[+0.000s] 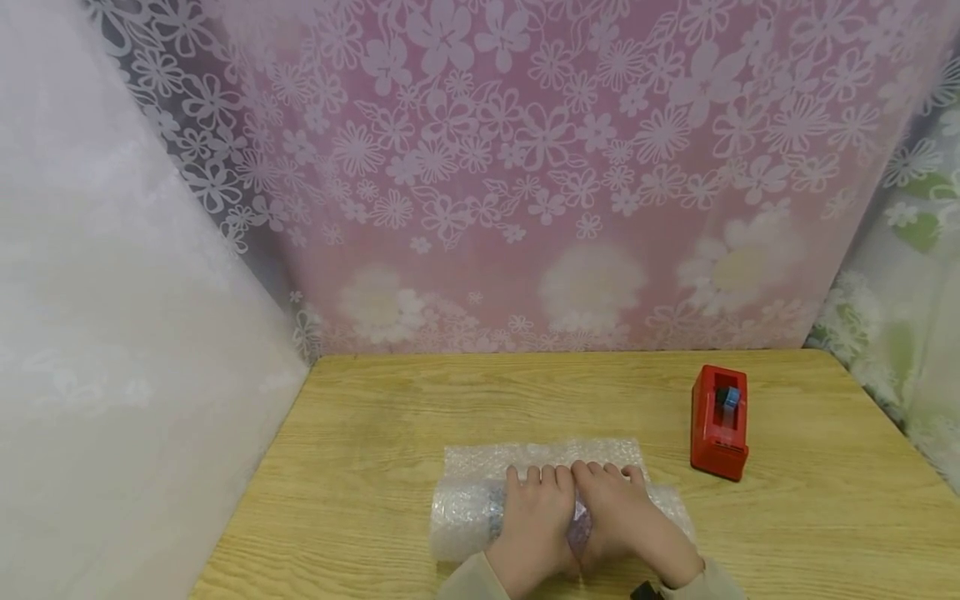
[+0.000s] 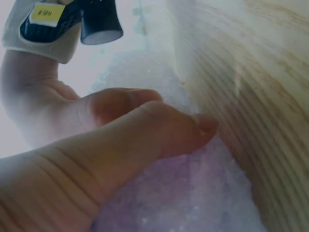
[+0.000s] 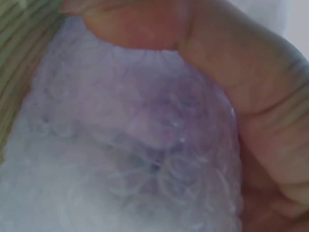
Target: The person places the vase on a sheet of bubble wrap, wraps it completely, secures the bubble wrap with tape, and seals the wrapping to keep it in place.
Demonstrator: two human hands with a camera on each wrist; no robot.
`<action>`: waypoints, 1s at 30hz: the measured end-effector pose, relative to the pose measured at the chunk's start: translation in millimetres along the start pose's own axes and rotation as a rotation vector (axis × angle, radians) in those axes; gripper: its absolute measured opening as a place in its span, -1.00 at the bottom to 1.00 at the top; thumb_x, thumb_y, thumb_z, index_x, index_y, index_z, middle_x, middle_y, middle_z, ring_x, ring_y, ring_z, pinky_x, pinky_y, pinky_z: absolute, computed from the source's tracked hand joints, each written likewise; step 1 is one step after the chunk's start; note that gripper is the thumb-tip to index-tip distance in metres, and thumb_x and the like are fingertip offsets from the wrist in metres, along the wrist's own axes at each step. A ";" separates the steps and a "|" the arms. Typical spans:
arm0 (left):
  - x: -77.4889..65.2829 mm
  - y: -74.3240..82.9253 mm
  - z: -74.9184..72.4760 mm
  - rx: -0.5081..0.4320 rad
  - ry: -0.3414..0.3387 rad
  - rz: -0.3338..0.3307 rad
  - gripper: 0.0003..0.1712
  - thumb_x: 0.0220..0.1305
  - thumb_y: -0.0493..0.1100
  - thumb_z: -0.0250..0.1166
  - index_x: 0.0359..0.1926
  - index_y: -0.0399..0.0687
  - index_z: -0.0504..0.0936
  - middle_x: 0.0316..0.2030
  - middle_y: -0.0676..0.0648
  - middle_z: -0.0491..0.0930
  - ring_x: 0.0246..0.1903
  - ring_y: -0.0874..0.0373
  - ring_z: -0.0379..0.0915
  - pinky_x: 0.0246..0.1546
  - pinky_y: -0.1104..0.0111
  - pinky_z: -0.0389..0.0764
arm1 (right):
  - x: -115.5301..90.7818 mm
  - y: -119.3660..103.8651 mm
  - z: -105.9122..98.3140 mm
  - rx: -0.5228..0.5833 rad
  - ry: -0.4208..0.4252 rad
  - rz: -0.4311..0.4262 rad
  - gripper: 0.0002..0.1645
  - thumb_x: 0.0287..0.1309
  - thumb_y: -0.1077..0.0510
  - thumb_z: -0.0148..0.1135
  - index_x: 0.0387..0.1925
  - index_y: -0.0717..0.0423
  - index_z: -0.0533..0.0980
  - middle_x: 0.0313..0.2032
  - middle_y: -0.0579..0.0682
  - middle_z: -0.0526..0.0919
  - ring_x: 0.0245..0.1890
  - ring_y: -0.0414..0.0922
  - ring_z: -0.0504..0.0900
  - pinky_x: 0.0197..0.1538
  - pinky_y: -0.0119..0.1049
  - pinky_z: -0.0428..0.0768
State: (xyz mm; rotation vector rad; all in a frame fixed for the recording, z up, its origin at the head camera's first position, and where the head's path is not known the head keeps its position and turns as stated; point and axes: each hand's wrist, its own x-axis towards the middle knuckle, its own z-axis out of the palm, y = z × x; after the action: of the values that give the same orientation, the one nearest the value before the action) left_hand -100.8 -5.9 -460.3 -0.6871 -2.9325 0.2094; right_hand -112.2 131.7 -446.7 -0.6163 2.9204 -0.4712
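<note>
A sheet of clear bubble wrap [image 1: 461, 521] is rolled around something purplish [image 1: 580, 531], whose kind I cannot tell through the layers. My left hand [image 1: 536, 512] and right hand [image 1: 618, 508] grip the roll side by side near its middle, fingers over the top and thumbs on the near side. A flat flap of wrap [image 1: 540, 452] lies on the table beyond the roll. In the left wrist view, my two thumbs overlap against the wrap, close over the wood. The right wrist view shows the right thumb [image 3: 140, 24] pressing the bubbled surface, with purple showing through.
A red tape dispenser [image 1: 720, 425] with a roll of tape stands to the right on the wooden table [image 1: 360, 433]. Flowered pink curtain [image 1: 525, 167] hangs behind the table's far edge, with a pale sheet [image 1: 135, 333] along the left side.
</note>
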 end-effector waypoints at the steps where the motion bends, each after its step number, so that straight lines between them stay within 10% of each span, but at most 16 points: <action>1: 0.2 -0.1 0.4 0.002 0.006 -0.001 0.17 -0.76 0.56 0.58 -0.09 -0.01 0.46 -0.32 0.03 0.51 -0.25 0.09 0.49 -0.03 -0.03 0.46 | 1.0 0.0 -1.2 0.002 -0.013 0.002 0.07 -0.93 -0.25 0.71 -0.17 0.00 0.43 -0.25 -0.12 0.52 -0.21 0.03 0.51 -0.03 0.34 0.30; 30: 7.2 -9.2 -2.7 -0.104 -0.131 -0.049 0.12 -0.70 0.50 0.62 -0.07 0.04 0.43 -0.29 0.04 0.52 -0.25 0.12 0.48 -0.08 0.03 0.47 | 21.9 -1.1 -23.1 0.121 -0.277 0.042 -0.06 -0.75 0.00 0.72 -0.10 0.04 0.49 -0.24 -0.14 0.64 -0.18 -0.04 0.59 0.07 0.34 0.26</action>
State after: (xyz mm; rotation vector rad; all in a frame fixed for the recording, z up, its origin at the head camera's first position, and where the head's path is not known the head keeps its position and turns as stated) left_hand -110.8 -10.5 -455.5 -0.6377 -3.1000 0.1018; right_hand -135.9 128.0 -425.7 -0.5531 2.6170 -0.5079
